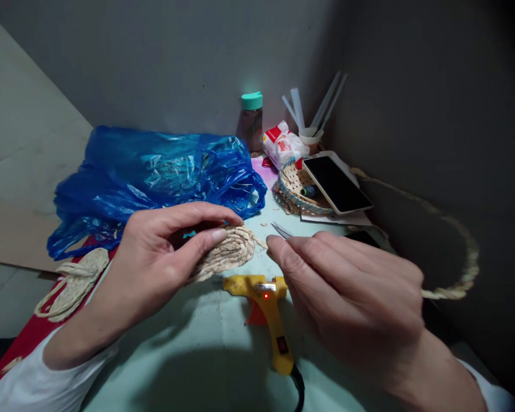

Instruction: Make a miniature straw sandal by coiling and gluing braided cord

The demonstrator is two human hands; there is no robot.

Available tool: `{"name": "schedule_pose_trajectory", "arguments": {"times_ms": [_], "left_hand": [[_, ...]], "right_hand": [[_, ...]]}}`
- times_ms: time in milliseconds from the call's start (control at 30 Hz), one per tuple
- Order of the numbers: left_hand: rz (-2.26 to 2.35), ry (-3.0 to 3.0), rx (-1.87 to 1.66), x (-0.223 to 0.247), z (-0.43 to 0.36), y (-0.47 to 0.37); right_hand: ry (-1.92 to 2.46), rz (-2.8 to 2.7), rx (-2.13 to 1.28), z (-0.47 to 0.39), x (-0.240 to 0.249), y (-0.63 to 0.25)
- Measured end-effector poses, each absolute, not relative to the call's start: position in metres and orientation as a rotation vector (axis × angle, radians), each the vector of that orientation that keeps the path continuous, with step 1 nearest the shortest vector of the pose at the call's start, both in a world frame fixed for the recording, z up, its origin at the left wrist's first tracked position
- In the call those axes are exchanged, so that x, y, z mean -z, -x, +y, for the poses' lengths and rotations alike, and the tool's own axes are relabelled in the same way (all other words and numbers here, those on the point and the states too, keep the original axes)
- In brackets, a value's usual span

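Presumably to steady it, the left hand (167,252) pinches the braided coil (229,254) between thumb and fingers above the table (232,355), while the right hand (352,280) has its fingertips closed on the loose strand (260,242), seemingly for control, a pointed metal tool (280,229) jutting out beside them. Just below, the yellow glue gun (261,284) lies between both hands, apparently for easy reach.

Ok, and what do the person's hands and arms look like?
The left hand and right hand are bare, with no gloves or rings showing. The left sleeve is white and wrinkled. Only a bit of the right sleeve shows; it looks pale too.
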State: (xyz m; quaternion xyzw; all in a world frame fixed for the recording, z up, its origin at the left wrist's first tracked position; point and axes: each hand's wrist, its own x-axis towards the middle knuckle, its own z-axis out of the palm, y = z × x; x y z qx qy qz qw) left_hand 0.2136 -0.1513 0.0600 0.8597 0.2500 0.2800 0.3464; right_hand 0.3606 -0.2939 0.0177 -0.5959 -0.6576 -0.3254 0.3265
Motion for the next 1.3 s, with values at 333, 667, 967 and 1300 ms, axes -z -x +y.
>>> {"name": "schedule_pose_trajectory", "arguments": {"times_ms": [333,667,967,1300], "left_hand": [[0.620,-2.221,-0.784,-0.056,-0.151,-0.215],[0.636,-2.201,-0.862,-0.050,-0.154,-0.221],[0.676,-2.206,-0.832,-0.047,-0.154,-0.223],[0.715,-2.088,-0.846,-0.043,-0.156,-0.225]], "right_hand": [[1.588,-1.709,0.849,-0.296,-0.020,-0.359],[1.646,-1.735,0.908,-0.294,-0.013,-0.356],[1.568,-1.689,0.881,-0.288,-0.006,-0.352],[1.604,-1.747,0.914,-0.286,0.000,-0.352]]}}
